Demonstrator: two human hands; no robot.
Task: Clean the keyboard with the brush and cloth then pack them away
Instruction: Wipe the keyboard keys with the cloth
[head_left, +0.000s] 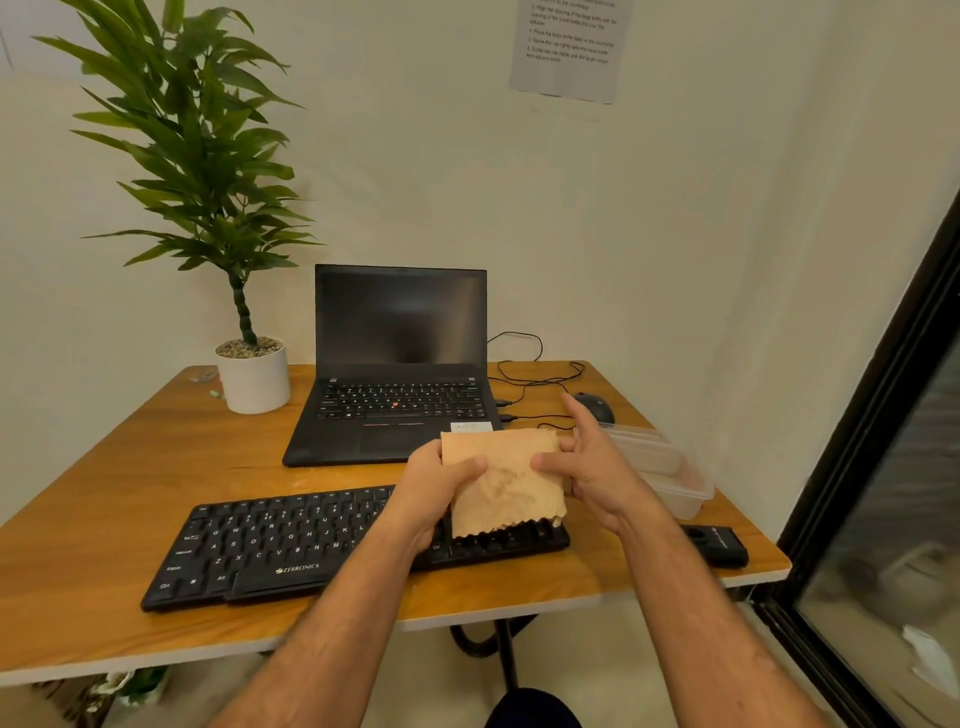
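Head view: left hand (441, 480) and right hand (587, 470) each pinch the cloth (506, 486) above the keyboard (291, 545).

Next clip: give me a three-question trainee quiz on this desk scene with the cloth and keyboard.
1. True or false: the cloth lies flat on the keyboard.
2. Which hands hold the cloth? A) left only B) right only C) both
3. What stands left of the laptop?

Key: 1. False; it is held above the keyboard. 2. C; left hand and right hand each have a grip on it. 3. A potted plant.
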